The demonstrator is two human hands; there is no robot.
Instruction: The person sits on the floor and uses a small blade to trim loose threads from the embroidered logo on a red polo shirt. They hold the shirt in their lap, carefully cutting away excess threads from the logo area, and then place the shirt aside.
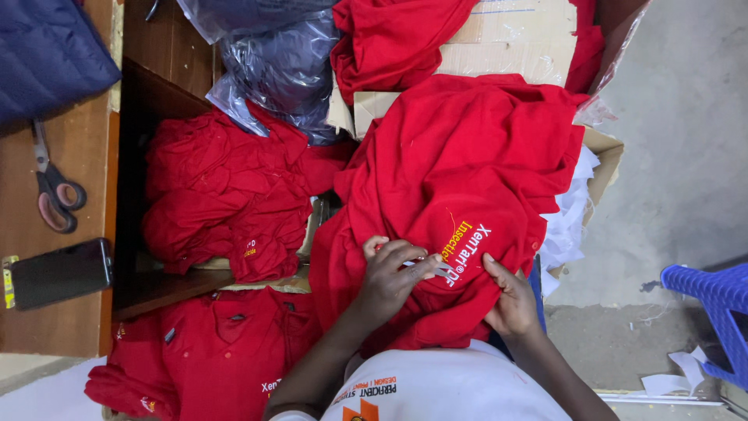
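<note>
A red shirt (pixel 460 171) with a printed white and yellow emblem lies bunched on my lap and over a cardboard box. My left hand (pixel 392 274) pinches the cloth at the emblem's edge, fingers curled on a thin white strip. To the right of the emblem, my right hand (pixel 510 296) grips a fold of the same shirt from below. Both hands hold the fabric taut around the emblem.
More red shirts (pixel 226 203) are heaped at left and lower left (pixel 202 351). Clear plastic bags (pixel 280 70) and a cardboard box (pixel 514 35) lie behind. Scissors (pixel 53 187) and a black phone (pixel 58 273) rest on a wooden table. White paper scraps (pixel 573 218) and a blue crate (pixel 713 312) sit at right.
</note>
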